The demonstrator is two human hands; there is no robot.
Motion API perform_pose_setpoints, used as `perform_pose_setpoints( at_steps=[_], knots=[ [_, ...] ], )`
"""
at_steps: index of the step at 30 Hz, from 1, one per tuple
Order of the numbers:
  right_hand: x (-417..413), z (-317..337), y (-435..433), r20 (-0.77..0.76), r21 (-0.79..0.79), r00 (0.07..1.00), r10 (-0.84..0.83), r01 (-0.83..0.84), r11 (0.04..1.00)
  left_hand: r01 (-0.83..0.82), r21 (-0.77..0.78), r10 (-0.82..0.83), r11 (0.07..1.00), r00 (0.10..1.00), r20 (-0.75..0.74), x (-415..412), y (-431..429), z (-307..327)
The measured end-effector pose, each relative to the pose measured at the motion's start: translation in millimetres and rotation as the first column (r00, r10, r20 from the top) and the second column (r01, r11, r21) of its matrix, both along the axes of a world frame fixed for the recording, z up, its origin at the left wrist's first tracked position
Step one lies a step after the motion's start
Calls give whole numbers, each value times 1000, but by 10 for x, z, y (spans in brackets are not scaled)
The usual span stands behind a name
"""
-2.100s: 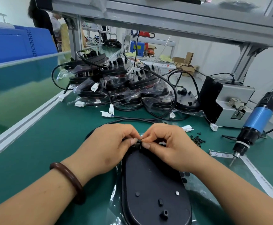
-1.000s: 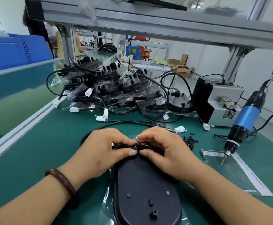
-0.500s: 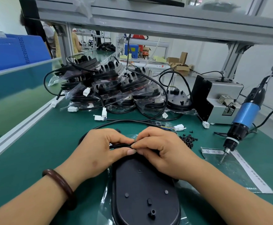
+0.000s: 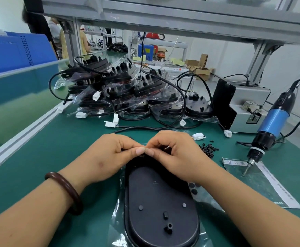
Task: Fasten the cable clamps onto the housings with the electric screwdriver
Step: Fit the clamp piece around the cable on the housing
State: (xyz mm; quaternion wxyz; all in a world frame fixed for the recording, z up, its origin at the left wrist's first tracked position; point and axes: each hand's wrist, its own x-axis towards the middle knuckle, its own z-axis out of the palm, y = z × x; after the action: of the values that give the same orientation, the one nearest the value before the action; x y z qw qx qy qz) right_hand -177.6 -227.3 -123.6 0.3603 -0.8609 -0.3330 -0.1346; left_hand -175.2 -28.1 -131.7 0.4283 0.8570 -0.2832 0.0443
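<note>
**Thumbs close up at the housing's far end**

Thumb tips now touch, where half a second ago a short run of black cable showed between them. The left hand [image 4: 113, 155] and right hand [image 4: 177, 155] have their fingers curled and pinch a small dark part [image 4: 167, 148], mostly hidden, over the far end of the one black oval housing [image 4: 159, 202]. The housing lies on clear plastic in the middle, four studs showing, and its near end runs off the bottom edge.

Left of the hands, bare green mat [image 4: 38, 157] stretches to the aluminium rail [image 4: 20, 138]. The right side is tighter. A heap of black screws [image 4: 208, 149], too many to count, lies just beside the right hand. One hanging electric screwdriver [image 4: 272, 125] has its bit over a clear labelled bag [image 4: 263, 182]. Behind it stands one grey feeder box [image 4: 243, 107]. Bagged housings [image 4: 124, 90] are piled at the back, too overlapped to count.
</note>
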Motion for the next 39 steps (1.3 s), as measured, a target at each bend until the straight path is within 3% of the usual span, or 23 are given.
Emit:
perform_pose_setpoints(
  at_steps=[3,6,15,20,25,39],
  knots=[
    [-2,2,-2,-128,75,992,-2,12,997,-2,-7,2,1000,1000,-24,-12,33,-3],
    [-13,8,5,-184,76,983,-4,18,997,-41,119,28,992,993,111,-39,50,2],
    [-29,-12,-6,-180,79,983,-37,52,996,-276,435,178,857,951,253,-23,0,123],
    [-40,-17,-16,-172,98,985,-22,39,994,-283,573,126,769,946,298,40,-87,202],
    [-50,-17,-43,-175,46,984,4,4,999,-264,503,143,823,953,267,-2,-61,194],
    [-63,-24,-115,46,-110,998,47,-42,993,-293,461,165,838,940,299,-72,-16,145]
  ],
)
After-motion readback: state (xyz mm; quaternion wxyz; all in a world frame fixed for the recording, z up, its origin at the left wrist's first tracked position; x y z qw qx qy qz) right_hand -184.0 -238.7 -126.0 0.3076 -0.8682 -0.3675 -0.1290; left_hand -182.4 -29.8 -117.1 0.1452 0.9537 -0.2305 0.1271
